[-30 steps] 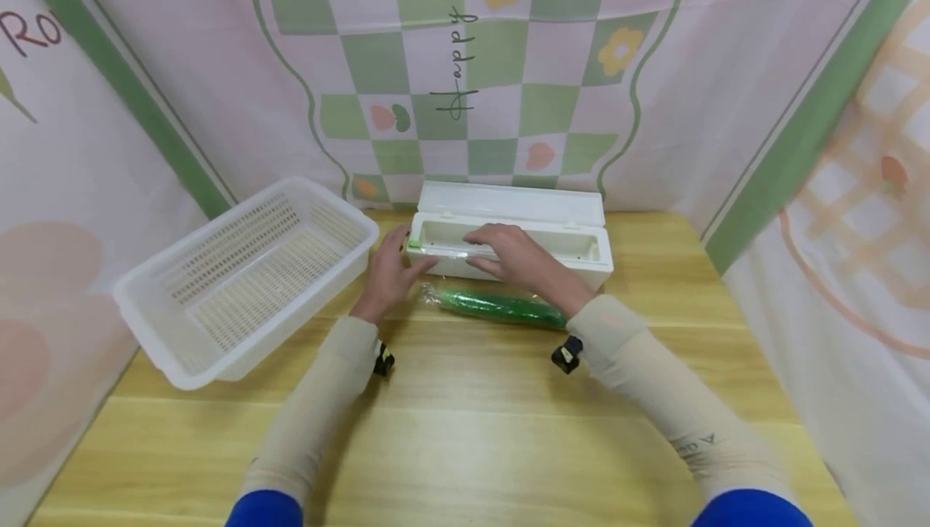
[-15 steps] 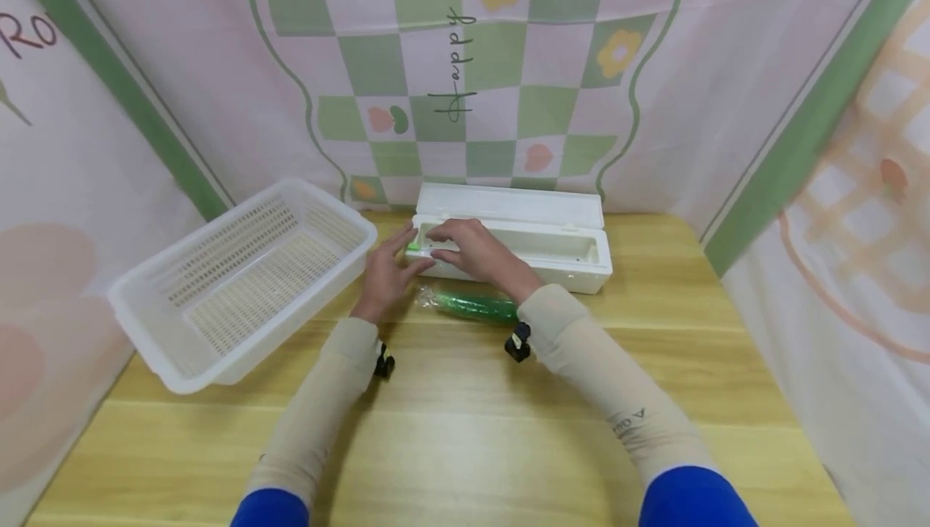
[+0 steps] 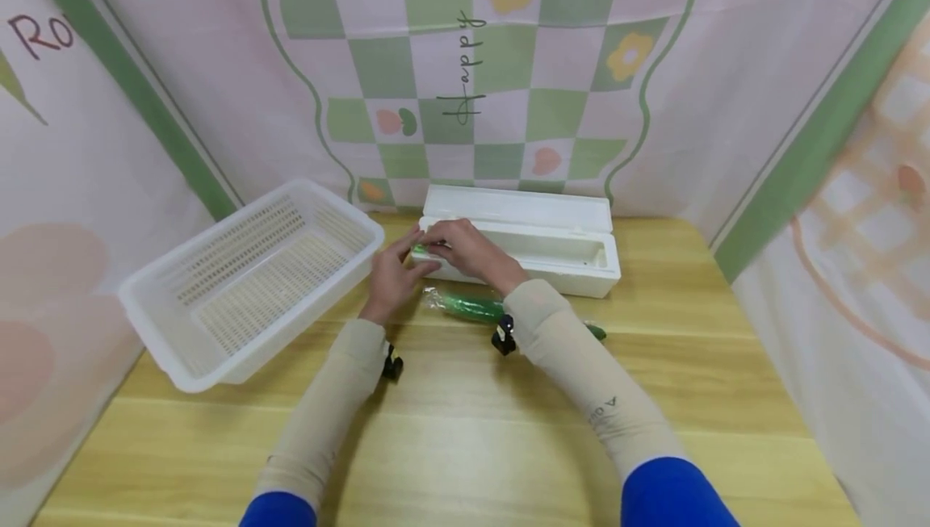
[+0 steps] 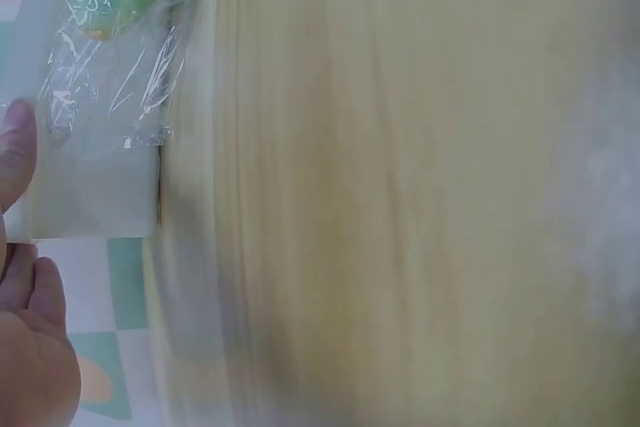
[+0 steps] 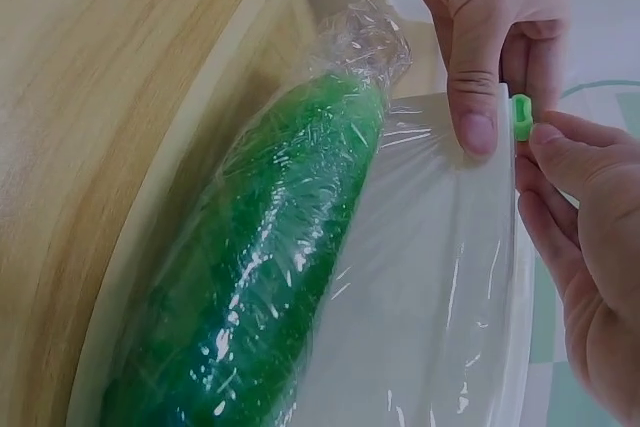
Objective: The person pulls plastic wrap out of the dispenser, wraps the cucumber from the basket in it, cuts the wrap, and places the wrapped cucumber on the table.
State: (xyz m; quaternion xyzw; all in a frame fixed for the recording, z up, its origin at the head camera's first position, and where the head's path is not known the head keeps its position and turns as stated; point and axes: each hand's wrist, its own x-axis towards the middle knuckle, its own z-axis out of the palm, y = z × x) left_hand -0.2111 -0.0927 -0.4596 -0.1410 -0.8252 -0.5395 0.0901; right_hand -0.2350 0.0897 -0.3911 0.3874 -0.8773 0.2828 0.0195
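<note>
A long white cling film box stands at the table's back with its lid raised. In front lies a cucumber, covered in clear film. In the right wrist view, the film stretches over the box's front face beside the cucumber. My left hand grips the box's left end, thumb on the front face and fingers behind. My right hand reaches over the cucumber to that same end. Its thumb and finger pinch a small green slide cutter at the box's edge.
A white slotted plastic basket stands at the left, its near right rim close to my left hand. The wooden table meets a patterned cloth just behind the box. Further cloth hangs along both sides.
My right hand has moved left along the box's front edge, from its middle to its left end. My left hand stays there. The cucumber's right tip now shows beyond my right sleeve.
</note>
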